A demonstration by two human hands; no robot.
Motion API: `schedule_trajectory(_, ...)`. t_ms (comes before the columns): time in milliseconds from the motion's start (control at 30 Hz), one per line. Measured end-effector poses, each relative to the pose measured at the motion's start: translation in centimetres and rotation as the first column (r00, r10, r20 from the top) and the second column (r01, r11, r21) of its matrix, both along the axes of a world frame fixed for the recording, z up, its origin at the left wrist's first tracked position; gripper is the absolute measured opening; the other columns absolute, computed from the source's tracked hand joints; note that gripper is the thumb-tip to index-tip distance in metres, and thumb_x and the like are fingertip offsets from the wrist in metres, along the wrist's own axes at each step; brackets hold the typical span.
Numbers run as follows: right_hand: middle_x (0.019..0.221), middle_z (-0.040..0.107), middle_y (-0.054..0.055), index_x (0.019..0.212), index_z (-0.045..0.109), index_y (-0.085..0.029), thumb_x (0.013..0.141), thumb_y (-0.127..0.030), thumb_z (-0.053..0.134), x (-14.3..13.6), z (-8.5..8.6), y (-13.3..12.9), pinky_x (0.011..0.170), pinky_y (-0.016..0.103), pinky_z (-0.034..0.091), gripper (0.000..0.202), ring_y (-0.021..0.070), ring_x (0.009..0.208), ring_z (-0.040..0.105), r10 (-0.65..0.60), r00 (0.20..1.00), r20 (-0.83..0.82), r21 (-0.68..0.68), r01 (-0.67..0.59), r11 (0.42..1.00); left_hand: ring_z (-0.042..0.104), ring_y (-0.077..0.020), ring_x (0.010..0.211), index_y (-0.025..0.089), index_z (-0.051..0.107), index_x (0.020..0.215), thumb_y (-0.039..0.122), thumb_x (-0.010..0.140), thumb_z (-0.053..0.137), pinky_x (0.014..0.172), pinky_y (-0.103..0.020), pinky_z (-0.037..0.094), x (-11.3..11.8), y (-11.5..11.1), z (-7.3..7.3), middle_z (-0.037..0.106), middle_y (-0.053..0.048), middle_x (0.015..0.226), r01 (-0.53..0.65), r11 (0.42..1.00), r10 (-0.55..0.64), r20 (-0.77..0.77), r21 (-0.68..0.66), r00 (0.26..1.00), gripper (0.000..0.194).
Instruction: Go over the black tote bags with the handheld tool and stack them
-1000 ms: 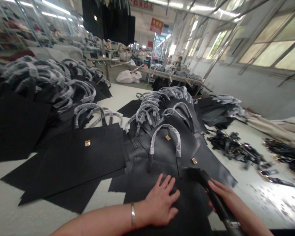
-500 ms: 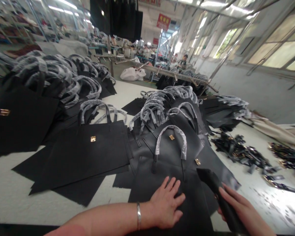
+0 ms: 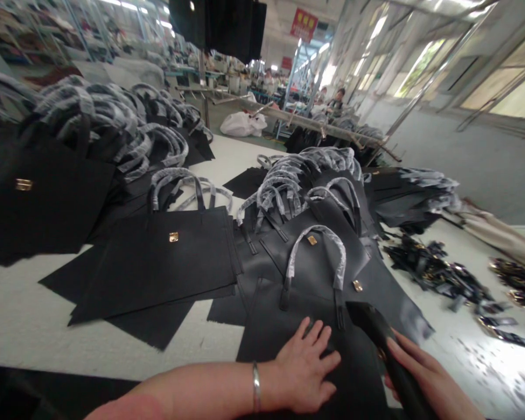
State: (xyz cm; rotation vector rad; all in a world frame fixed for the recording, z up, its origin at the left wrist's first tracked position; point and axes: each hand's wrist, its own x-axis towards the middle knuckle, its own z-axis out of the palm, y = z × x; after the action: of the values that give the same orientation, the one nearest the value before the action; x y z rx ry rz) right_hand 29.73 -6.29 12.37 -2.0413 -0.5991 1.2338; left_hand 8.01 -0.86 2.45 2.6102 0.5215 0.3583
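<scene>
My left hand [image 3: 307, 368] lies flat with fingers spread on a black leather-like bag panel [image 3: 265, 326], just below its handle [image 3: 294, 251], which is wrapped in clear plastic. In my right hand [image 3: 426, 373] is a black hand-held tool [image 3: 376, 332] with a flat, blunt front end; I cannot make out its exact kind. That front end hovers over or touches the panel, close to the right foot of the handle. Beyond lie more black panels, one with a gold clasp [image 3: 312, 240] and another with a gold clasp [image 3: 357, 286] to its right.
To the left, a stack of bag panels [image 3: 157, 262] overlaps on the white table [image 3: 21, 315]. A heap of wrapped handles [image 3: 96, 116] rises behind it. Black straps with gold fittings [image 3: 441, 268] lie at right. A metal rail [image 3: 306, 119] crosses beyond; a person [image 3: 336, 102] is farther back.
The view has shifted, so the table's things sit a little farther right. The tool's front end has come closer to the right foot of the handle. My left hand stays on the panel.
</scene>
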Motion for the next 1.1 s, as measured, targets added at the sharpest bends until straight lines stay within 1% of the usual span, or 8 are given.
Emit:
schedule_trajectory(133, 0.045, 0.062, -0.003, 0.141, 0.036, -0.012, 0.073, -0.057, 0.064, -0.6, -0.5, 0.1, 0.042, 0.027, 0.045, 0.086, 0.0188, 0.041, 0.058, 0.077, 0.996, -0.044, -0.076, -0.080, 0.994, 0.013, -0.0336, 0.141, 0.019, 0.039, 0.139, 0.048, 0.093, 0.036, 0.112, -0.053, 0.009, -0.1, 0.0, 0.1, 0.017, -0.014, 0.153, -0.005, 1.000, 0.005, -0.007, 0.021, 1.000, 0.054)
schedule_trajectory(333, 0.050, 0.063, -0.005, 0.141, 0.039, -0.017, 0.070, -0.055, 0.069, -2.9, -0.2, 3.1, 0.046, 0.026, 0.047, 0.086, 0.0184, 0.047, 0.061, 0.020, 0.998, 0.062, 0.117, -0.027, 0.993, 0.014, -0.0354, 0.141, 0.015, 0.041, 0.135, 0.047, 0.092, 0.037, 0.112, -0.055, 0.009, 2.2, -0.9, -0.3, 0.022, -0.017, 0.151, -0.035, 0.999, 0.035, 0.027, -0.019, 0.999, 0.054)
schedule_trajectory(467, 0.048, 0.063, -0.002, 0.143, 0.035, -0.017, 0.071, -0.058, 0.066, -4.4, 0.6, 2.4, 0.042, 0.024, 0.043, 0.089, 0.0184, 0.045, 0.059, 0.171, 0.985, -0.023, 0.042, -0.170, 0.985, 0.028, -0.0270, 0.137, 0.006, 0.043, 0.130, 0.042, 0.090, 0.043, 0.113, -0.042, 0.022, 3.2, -0.5, 0.2, 0.035, -0.017, 0.144, -0.048, 0.997, 0.056, 0.128, -0.063, 0.990, 0.053)
schedule_trajectory(533, 0.048, 0.063, -0.001, 0.145, 0.033, -0.015, 0.074, -0.057, 0.064, -5.3, 0.5, 2.0, 0.041, 0.024, 0.043, 0.088, 0.0177, 0.044, 0.059, 0.253, 0.966, -0.061, -0.003, -0.253, 0.967, 0.041, -0.0217, 0.128, 0.008, 0.049, 0.123, 0.035, 0.090, 0.045, 0.110, -0.035, 0.029, 2.0, 0.1, 0.4, 0.050, -0.013, 0.132, 0.027, 0.999, -0.021, 0.153, -0.038, 0.988, 0.043)
schedule_trajectory(600, 0.047, 0.062, -0.002, 0.145, 0.033, -0.015, 0.076, -0.055, 0.062, -6.4, 0.0, 2.3, 0.040, 0.024, 0.043, 0.085, 0.0173, 0.042, 0.058, 0.300, 0.949, -0.093, -0.031, -0.304, 0.952, 0.047, -0.0218, 0.121, 0.011, 0.056, 0.113, 0.033, 0.090, 0.047, 0.109, -0.037, 0.029, -0.2, 0.5, 0.3, 0.060, -0.010, 0.117, 0.059, 0.998, -0.060, 0.112, 0.008, 0.992, 0.034)
schedule_trajectory(767, 0.050, 0.061, -0.003, 0.143, 0.038, -0.017, 0.076, -0.052, 0.062, -8.0, -1.5, 4.7, 0.040, 0.025, 0.045, 0.079, 0.0171, 0.042, 0.059, 0.314, 0.940, -0.131, 0.021, -0.314, 0.949, 0.032, -0.0243, 0.133, 0.012, 0.049, 0.126, 0.041, 0.093, 0.043, 0.114, -0.049, 0.018, -4.6, 0.6, -0.9, 0.051, -0.008, 0.134, 0.002, 0.993, -0.009, 0.058, 0.115, 0.998, 0.043)
schedule_trajectory(1033, 0.050, 0.064, -0.001, 0.145, 0.033, -0.016, 0.078, -0.060, 0.058, -6.0, -2.1, 3.0, 0.040, 0.024, 0.045, 0.083, 0.0176, 0.042, 0.060, 0.332, 0.932, -0.148, -0.109, -0.349, 0.931, 0.034, -0.0232, 0.132, 0.012, 0.049, 0.127, 0.039, 0.095, 0.037, 0.113, -0.048, 0.019, -4.5, 0.4, -0.8, 0.050, -0.008, 0.135, -0.023, 0.988, 0.012, 0.074, 0.149, 0.997, 0.043)
schedule_trajectory(1100, 0.055, 0.066, 0.000, 0.143, 0.034, -0.016, 0.077, -0.059, 0.060, -6.0, -2.4, 3.4, 0.041, 0.025, 0.045, 0.083, 0.0174, 0.044, 0.060, 0.306, 0.935, -0.178, -0.068, -0.322, 0.944, 0.033, -0.0234, 0.132, 0.011, 0.048, 0.128, 0.038, 0.095, 0.037, 0.113, -0.048, 0.018, -4.4, 0.4, -0.7, 0.050, -0.009, 0.134, -0.033, 0.986, 0.021, 0.075, 0.161, 0.997, 0.043)
